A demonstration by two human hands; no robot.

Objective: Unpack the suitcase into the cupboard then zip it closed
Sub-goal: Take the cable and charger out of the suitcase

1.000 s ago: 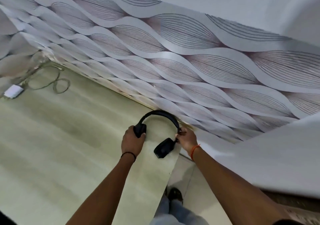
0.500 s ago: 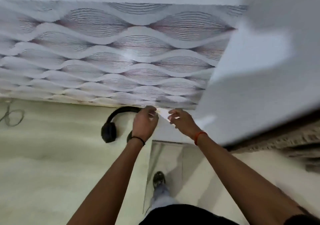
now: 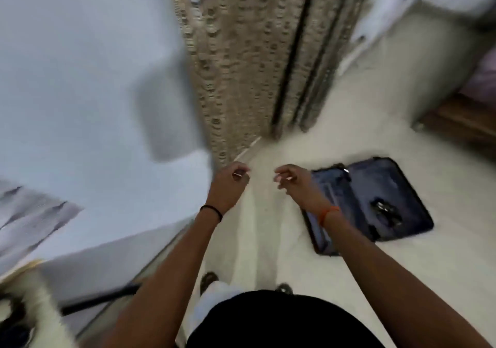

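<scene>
Headphones shelved, hands free, view swung back toward the suitcase.

A second ago both hands held the headphones at the cupboard shelf; now the left hand [image 3: 229, 184] and right hand [image 3: 296, 184] hang loosely curled and grasp nothing, so that item looks delivered. The open suitcase [image 3: 375, 202] lies on the floor [image 3: 268, 227], right of and beyond the right hand, with a small dark object [image 3: 385, 210] inside, probably next to go.

Left grip [image 3: 230, 184], right grip [image 3: 295, 182] seemingly empty, loosely curled.
</scene>
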